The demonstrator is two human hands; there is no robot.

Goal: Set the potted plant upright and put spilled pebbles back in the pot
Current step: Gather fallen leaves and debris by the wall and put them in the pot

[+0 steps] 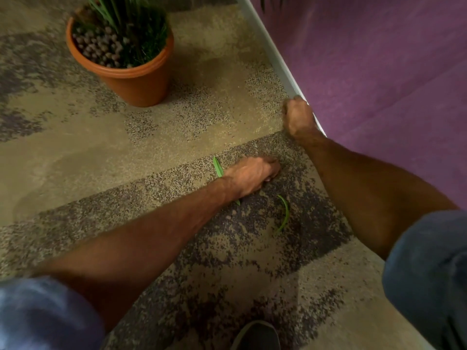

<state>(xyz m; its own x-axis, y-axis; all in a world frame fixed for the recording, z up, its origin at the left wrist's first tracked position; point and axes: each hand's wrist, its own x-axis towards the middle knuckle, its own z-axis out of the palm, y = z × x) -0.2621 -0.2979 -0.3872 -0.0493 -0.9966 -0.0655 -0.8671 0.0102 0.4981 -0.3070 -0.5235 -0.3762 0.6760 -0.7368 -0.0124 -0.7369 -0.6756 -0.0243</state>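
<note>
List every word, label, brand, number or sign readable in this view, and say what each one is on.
None: no readable text anywhere in this view.
The terracotta pot has a plain wall with no label or brand.
The purple wall, its white baseboard and the carpet carry no print.
The shoe at the bottom edge shows no visible logo.

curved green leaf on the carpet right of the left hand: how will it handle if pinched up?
The leaf looks thin and narrow, so probably light and floppy. It lies flat on rough carpet, so fingertips may need to scrape under it.
</note>
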